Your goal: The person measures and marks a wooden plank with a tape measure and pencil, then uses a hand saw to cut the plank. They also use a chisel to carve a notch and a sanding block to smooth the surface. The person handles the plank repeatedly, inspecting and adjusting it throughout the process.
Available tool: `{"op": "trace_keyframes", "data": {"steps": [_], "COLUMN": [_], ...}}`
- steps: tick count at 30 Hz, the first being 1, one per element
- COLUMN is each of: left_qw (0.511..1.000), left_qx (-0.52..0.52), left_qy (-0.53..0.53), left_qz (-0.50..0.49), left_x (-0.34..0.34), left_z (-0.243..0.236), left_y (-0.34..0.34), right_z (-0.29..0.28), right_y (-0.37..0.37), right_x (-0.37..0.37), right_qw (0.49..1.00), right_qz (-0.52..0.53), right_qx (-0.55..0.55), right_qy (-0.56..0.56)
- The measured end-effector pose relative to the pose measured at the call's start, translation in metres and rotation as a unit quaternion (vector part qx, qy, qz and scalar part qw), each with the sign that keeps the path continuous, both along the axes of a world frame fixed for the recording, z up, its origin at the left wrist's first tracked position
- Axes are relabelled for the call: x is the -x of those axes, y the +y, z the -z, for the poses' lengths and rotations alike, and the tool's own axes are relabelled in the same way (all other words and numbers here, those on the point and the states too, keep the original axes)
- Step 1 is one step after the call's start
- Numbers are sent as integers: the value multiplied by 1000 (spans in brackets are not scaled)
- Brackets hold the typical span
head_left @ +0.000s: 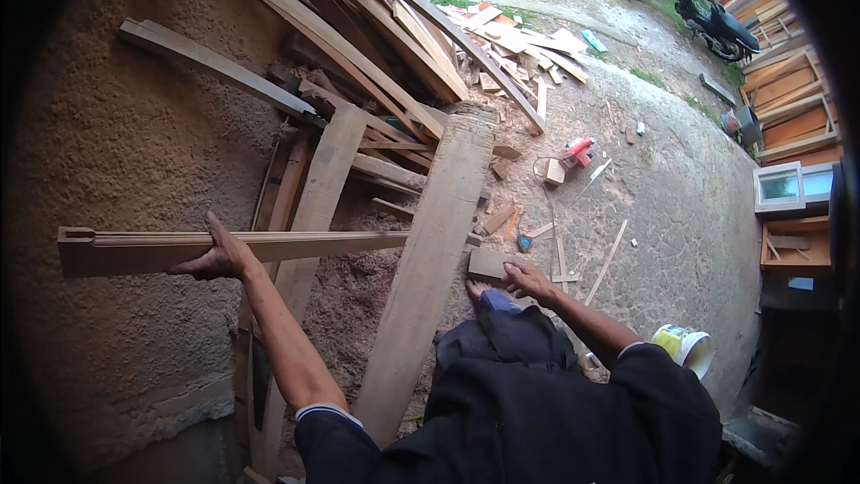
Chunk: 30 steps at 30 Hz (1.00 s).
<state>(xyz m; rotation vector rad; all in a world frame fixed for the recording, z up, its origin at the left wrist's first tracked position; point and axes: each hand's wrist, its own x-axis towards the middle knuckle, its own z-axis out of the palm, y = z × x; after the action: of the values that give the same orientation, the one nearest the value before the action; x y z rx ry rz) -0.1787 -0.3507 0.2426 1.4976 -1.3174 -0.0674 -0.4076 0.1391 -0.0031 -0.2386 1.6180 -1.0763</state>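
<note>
My left hand (219, 253) is closed around a long, straight wooden board (331, 246) with grooves along its upper edge. Its near end reaches out to the left, close to the rough wall, and its right part goes out of sight at a wide wooden plank (430, 215). To the right of this plank my right hand (528, 280) grips a short, flat-faced piece of wood (486, 263). Whether that piece is separate or belongs to the long board, I cannot tell. A second plank (322, 179) slants below the board.
Timber (358, 27) leans in a stack along the wall (125, 143). Offcuts (528, 40), a red power tool (578, 152) with a cord and a blue-black tape measure (524, 242) lie on the ground. A white bucket (685, 350) stands at right; a motorcycle (703, 13) is parked far off.
</note>
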Motion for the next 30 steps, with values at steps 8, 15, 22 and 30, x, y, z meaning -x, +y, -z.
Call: {"op": "trace_keyframes", "data": {"steps": [8, 15, 22, 30], "left_qw": [990, 955, 936, 860], "left_qx": [-54, -55, -65, -287], "left_qy": [-89, -158, -180, 77], "left_qz": [94, 245, 295, 414], "left_x": [39, 54, 32, 52], "left_z": [8, 5, 51, 185], "left_y": [-77, -94, -79, 105], "right_z": [44, 56, 65, 129], "right_y": [80, 98, 115, 155], "right_x": [45, 45, 24, 37], "right_qw": [978, 969, 970, 955], "right_qz": [142, 183, 189, 113], "right_qx": [-149, -163, -149, -182], "right_qy": [5, 20, 24, 206]}}
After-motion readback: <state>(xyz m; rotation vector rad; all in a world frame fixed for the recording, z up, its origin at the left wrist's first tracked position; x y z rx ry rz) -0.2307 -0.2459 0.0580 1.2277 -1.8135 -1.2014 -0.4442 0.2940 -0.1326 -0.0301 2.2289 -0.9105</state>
